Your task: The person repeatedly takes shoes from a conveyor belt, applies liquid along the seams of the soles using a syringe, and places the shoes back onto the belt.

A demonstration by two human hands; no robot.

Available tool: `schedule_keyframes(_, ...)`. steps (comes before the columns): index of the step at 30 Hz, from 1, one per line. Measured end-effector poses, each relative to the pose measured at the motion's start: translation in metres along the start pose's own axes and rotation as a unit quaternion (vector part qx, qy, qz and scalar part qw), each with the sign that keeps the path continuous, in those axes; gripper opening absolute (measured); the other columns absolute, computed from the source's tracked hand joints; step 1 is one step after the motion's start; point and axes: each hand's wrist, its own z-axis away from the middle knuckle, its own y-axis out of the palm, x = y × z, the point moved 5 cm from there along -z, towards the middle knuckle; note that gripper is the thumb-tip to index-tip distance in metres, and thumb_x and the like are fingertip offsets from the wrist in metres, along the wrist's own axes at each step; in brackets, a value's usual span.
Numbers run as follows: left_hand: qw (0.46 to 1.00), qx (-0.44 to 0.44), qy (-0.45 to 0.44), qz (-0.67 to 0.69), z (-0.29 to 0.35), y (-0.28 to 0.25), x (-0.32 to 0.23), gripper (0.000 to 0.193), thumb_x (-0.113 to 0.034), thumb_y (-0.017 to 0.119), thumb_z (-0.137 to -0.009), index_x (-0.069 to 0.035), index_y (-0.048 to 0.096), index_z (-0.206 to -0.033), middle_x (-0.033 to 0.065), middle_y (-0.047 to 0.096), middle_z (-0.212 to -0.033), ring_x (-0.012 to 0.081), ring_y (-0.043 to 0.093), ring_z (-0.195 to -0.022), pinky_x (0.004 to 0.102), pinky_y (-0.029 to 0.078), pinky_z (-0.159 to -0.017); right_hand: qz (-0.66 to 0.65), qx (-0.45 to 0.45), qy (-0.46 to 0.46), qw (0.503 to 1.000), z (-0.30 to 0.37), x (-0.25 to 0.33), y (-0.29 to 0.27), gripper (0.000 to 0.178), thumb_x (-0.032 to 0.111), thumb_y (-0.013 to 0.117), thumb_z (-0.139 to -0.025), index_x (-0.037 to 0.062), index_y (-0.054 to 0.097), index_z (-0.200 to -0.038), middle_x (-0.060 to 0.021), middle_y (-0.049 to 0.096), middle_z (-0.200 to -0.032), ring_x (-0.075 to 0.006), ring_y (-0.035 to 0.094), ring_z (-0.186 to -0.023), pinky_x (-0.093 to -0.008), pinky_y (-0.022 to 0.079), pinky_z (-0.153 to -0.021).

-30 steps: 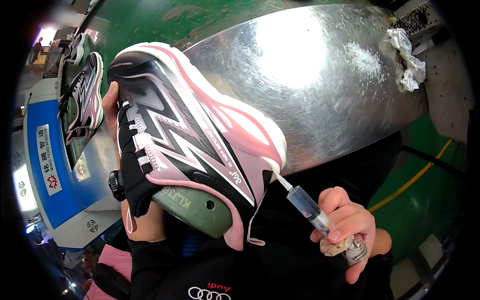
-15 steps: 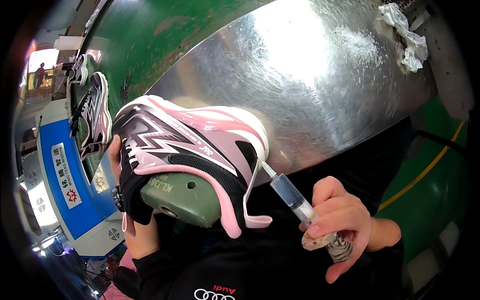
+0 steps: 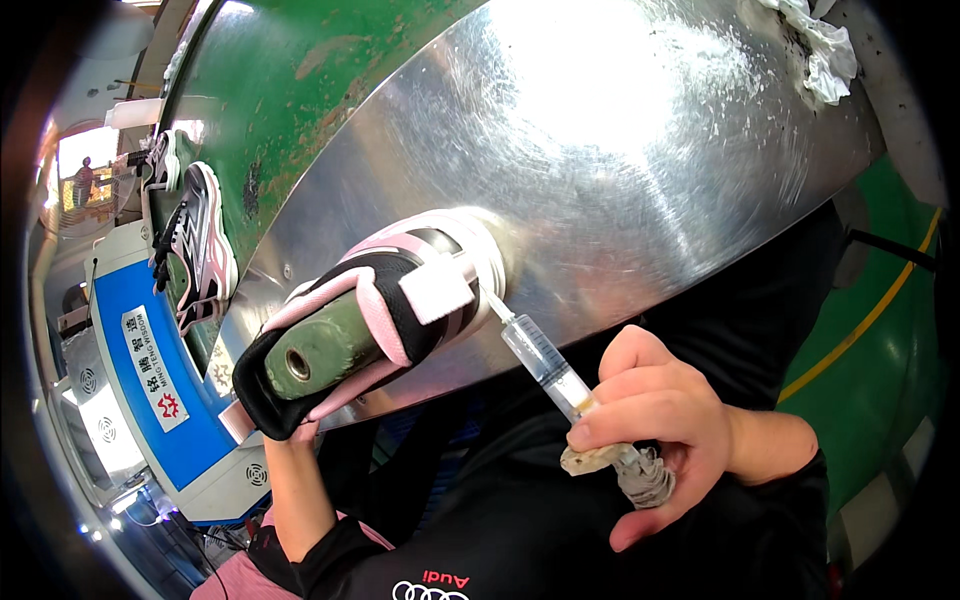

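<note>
The fingers (image 3: pixel 640 413) of the right hand (image 3: pixel 668 415) are closed around a syringe (image 3: pixel 538 348), which points away from them, up and to the left. Ahead of these fingers is the pink and black shoe (image 3: pixel 378 310), with a green form (image 3: pixel 330 345) inside; the syringe tip is at its heel, near the sole. The left hand (image 3: pixel 302 433) is by the shoe's other end, mostly hidden, so I cannot tell how its fingers stand. The metal counter (image 3: pixel 620 225) extends beyond the right fingers.
</note>
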Motion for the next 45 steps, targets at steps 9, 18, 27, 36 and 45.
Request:
schedule_keyframes(9,0.990,-0.019,-0.029,0.134,0.044,-0.004,0.026,0.065,-0.028,0.059,-0.085,-0.005,0.032,-0.140,0.0162,0.037,-0.141,0.0307,0.038,-0.130,0.0463,0.031,-0.109,0.021,0.005,0.011,1.000,0.002,0.000,0.009,0.067,0.051,0.082,-0.060,0.0067,0.062,-0.106,-0.0008,0.066,-0.089,-0.0142,0.049,-0.071,-0.0280,0.032,-0.066)
schedule_keyframes(18,0.971,0.032,-0.077,0.225,0.069,0.043,0.052,0.084,-0.017,0.066,-0.074,-0.007,0.021,-0.144,0.0168,0.028,-0.146,0.0322,0.031,-0.134,0.0458,0.029,-0.110,0.042,0.006,0.023,0.999,0.003,0.009,0.016,0.070,0.050,0.084,-0.056,0.0066,0.062,-0.106,-0.0005,0.066,-0.088,-0.0138,0.047,-0.069,-0.0278,0.031,-0.065)
schedule_keyframes(27,0.904,0.128,-0.116,0.392,0.089,0.080,0.071,0.085,0.001,0.059,-0.068,-0.001,0.020,-0.144,0.0215,0.035,-0.141,0.0359,0.040,-0.128,0.0485,0.034,-0.106,0.054,0.022,0.039,0.998,-0.006,0.032,0.031,0.073,0.048,0.085,-0.054,0.0046,0.061,-0.107,0.0003,0.067,-0.089,-0.0118,0.050,-0.070,-0.0267,0.029,-0.065)
schedule_keyframes(36,0.813,0.237,-0.168,0.505,0.079,0.119,0.074,0.080,0.004,0.061,-0.066,0.005,0.026,-0.139,0.0208,0.045,-0.133,0.0322,0.046,-0.122,0.0434,0.037,-0.103,0.059,0.076,0.081,0.992,-0.017,0.067,0.037,0.067,0.045,0.082,-0.058,0.0000,0.061,-0.104,-0.0042,0.066,-0.086,-0.0191,0.050,-0.067,-0.0322,0.034,-0.063)
schedule_keyframes(45,0.795,0.323,-0.175,0.482,0.055,0.163,0.075,0.068,0.013,0.054,-0.071,0.000,0.037,-0.135,0.0170,0.048,-0.131,0.0310,0.047,-0.122,0.0411,0.038,-0.103,0.056,0.103,0.165,0.979,0.011,0.110,0.024,0.071,0.051,0.082,-0.056,0.0005,0.061,-0.101,-0.0047,0.067,-0.086,-0.0203,0.057,-0.071,-0.0328,0.034,-0.065)
